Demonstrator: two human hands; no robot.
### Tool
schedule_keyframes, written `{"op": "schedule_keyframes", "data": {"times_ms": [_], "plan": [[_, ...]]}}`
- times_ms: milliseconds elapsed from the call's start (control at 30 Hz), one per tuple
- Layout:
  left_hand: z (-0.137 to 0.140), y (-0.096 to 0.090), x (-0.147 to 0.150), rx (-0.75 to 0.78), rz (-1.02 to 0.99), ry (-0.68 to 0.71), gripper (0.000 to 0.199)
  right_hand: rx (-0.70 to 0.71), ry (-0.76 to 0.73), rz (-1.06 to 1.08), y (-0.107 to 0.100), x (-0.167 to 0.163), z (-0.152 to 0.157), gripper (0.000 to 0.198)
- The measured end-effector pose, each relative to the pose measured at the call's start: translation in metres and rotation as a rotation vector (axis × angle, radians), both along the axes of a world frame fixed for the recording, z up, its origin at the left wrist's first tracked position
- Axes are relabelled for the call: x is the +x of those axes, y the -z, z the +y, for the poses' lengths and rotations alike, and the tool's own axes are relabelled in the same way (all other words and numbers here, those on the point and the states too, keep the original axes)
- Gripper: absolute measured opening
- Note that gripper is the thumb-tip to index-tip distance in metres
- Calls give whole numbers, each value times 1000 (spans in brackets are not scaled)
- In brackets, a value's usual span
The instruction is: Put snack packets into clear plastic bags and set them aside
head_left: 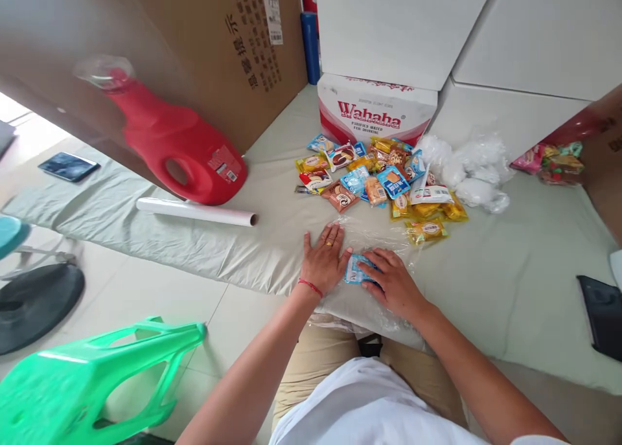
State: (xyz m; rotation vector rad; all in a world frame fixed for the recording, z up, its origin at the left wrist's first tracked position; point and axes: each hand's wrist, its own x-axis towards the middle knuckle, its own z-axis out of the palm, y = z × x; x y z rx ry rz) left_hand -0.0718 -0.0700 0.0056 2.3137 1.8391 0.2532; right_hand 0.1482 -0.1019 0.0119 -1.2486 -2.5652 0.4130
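Observation:
A small blue snack packet (pixel 354 270) lies flat on a sheet of clear plastic film (pixel 389 234) in front of me. My left hand (pixel 324 258), with a ring and a red string bracelet, rests flat on the film, its fingers stretched out and its thumb by the packet's left edge. Over the packet's right part lies my right hand (pixel 391 280), fingers spread and slightly bent, covering some of it. Just beyond the hands is a pile of mixed wrapped snacks (pixel 357 179) in blue, yellow, brown and white wrappers.
Behind the snacks stands a Wahaha water carton (pixel 379 111). Bunched white plastic wraps (pixel 479 170) lie to their right. Leftward are a white film roll (pixel 197 212), a red detergent bottle (pixel 189 140) and a phone (pixel 69 166). A green stool (pixel 72 374) stands on the floor; a black phone (pixel 602 312) lies far right.

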Motion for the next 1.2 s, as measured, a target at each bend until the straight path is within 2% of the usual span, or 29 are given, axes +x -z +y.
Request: {"op": "schedule_keyframes", "data": {"times_ms": [167,233,333,400,433,500,567,667,800,900,1000,1133,1200], "plan": [[1,3,1,-11,30,16,70,-17,3,44,-2,3,-5,44],[2,3,1,-12,41,18,71,-20,61,113,-8,11,2,41],[2,4,2,-17,51,17,69,64,340,152,-19,32,28,38],[2,5,2,-17,53,12,67,148,518,82,-27,47,54,41],[2,5,2,-16,52,10,67,177,557,23,-30,53,69,43],[2,4,2,-10,48,7,67,202,521,-112,-34,60,97,52],[2,4,2,-5,46,6,67,195,393,-238,-34,60,120,58],[1,4,2,1,41,4,66,162,250,-362,-33,53,140,55],[1,4,3,4,30,0,65,204,287,-369,-39,50,149,48],[1,5,3,4,40,-8,64,253,425,-206,-47,57,145,45],[2,5,4,5,58,-16,64,213,616,212,-50,70,132,39],[2,7,4,10,62,-11,64,-65,772,903,-44,93,112,34],[2,7,4,12,55,-11,64,-209,775,1023,-42,106,109,31]]}}
